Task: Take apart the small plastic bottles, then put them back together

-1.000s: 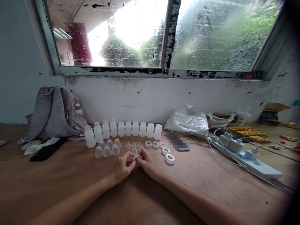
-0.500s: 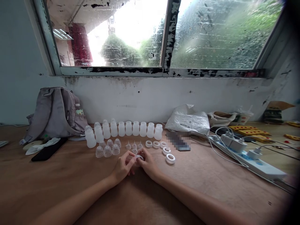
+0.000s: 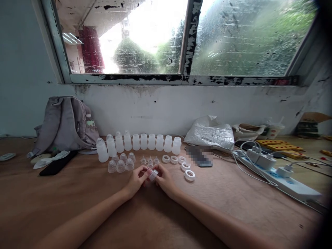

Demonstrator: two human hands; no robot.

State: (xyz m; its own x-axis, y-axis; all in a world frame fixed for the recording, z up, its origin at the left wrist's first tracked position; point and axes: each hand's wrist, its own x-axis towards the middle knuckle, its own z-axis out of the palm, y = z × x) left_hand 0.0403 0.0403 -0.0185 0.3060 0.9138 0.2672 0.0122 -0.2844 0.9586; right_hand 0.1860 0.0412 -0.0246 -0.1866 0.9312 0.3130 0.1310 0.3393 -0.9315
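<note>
Toward the near edge of the table [image 3: 228, 197], room to pass is left on either side of the forearms [image 3: 103, 211]. The way to the middle of the far edge is barred by bottles [image 3: 151, 141], caps [image 3: 120, 166] and rings [image 3: 189, 178], the far left corner by a backpack [image 3: 66, 121], and the right side by a power strip [image 3: 303, 189].

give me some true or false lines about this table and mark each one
1. The left hand and right hand both touch one ring. True.
2. The backpack is right of the bottles. False: it is left of them.
3. Five loose rings lie on the table. True.
4. The power strip has nothing plugged in. False: plugs sit in it.
5. The clear domes are left of the loose rings. True.
</note>
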